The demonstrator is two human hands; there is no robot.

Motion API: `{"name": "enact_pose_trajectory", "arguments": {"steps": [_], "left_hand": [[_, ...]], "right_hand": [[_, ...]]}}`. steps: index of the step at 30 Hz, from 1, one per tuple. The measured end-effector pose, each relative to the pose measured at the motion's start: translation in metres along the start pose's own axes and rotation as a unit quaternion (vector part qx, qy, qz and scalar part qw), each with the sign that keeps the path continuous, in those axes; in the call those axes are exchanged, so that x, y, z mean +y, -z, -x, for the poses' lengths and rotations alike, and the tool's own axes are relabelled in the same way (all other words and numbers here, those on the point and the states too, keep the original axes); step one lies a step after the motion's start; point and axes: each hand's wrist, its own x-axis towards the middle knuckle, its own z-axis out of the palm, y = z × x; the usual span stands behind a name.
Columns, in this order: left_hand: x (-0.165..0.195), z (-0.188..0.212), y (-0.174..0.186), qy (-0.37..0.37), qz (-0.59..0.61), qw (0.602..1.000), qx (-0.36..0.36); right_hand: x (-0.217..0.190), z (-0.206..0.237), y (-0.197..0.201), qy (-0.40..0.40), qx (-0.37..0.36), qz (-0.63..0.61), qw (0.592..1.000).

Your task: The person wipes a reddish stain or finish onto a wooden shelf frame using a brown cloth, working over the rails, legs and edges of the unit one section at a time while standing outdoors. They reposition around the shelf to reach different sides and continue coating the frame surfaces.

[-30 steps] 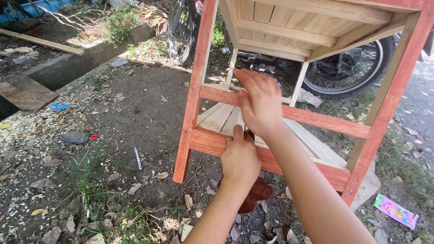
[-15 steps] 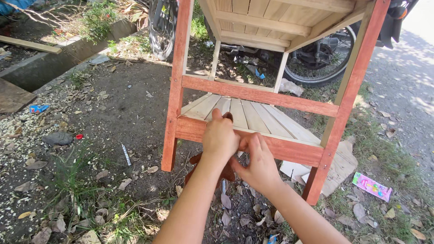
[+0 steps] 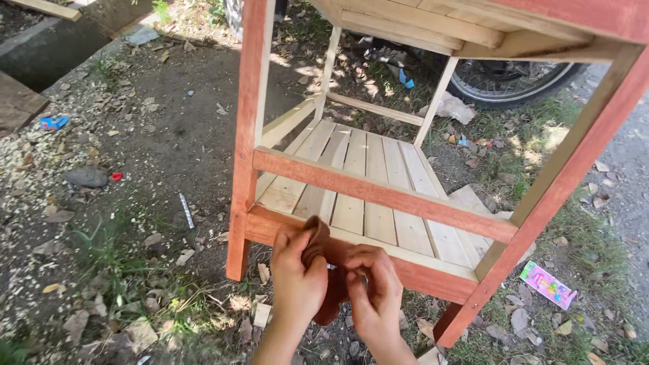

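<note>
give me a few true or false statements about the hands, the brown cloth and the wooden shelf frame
1. Both hands grip the reddish-brown cloth in front of the lower front rail. True: the left hand and right hand both pinch it.
2. The slatted lower shelf is stained red like the legs. False: its slats are pale bare wood; the red-stained front leg and rails are coloured.
3. A wheel shows behind the wooden shelf frame. True.
4. The frame stands on a tiled floor. False: it stands on dirt ground with leaves and grass.
5. A pink wrapper lies on the shelf. False: it lies on the ground to the right of the frame.
</note>
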Motion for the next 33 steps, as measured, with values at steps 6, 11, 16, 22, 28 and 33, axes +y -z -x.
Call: {"name": "enact_pose_trajectory", "arguments": {"steps": [6, 11, 16, 22, 28, 33], "left_hand": [[0.013, 0.008, 0.013, 0.286, 0.401, 0.87, 0.028], [0.035, 0.004, 0.035, 0.329, 0.351, 0.871, 0.1], [0.057, 0.013, 0.05, 0.538, 0.3, 0.788, 0.018], [0.067, 0.04, 0.017, 0.602, 0.204, 0.764, -0.11], [0.018, 0.048, 0.028, 0.382, -0.067, 0.904, -0.18], [-0.013, 0.03, 0.046, 0.534, 0.154, 0.831, 0.012]], "right_hand": [[-0.028, -0.011, 0.013, -0.124, -0.3, 0.001, 0.946], [-0.053, -0.017, 0.042, -0.386, -0.324, 0.055, 0.862], [-0.07, -0.017, 0.073, -0.354, -0.15, -0.358, 0.851], [-0.064, -0.033, 0.055, -0.404, -0.003, -0.568, 0.717], [-0.049, -0.044, 0.042, -0.45, -0.118, -0.228, 0.855], [-0.054, -0.052, 0.011, -0.456, -0.195, -0.079, 0.865]]}}
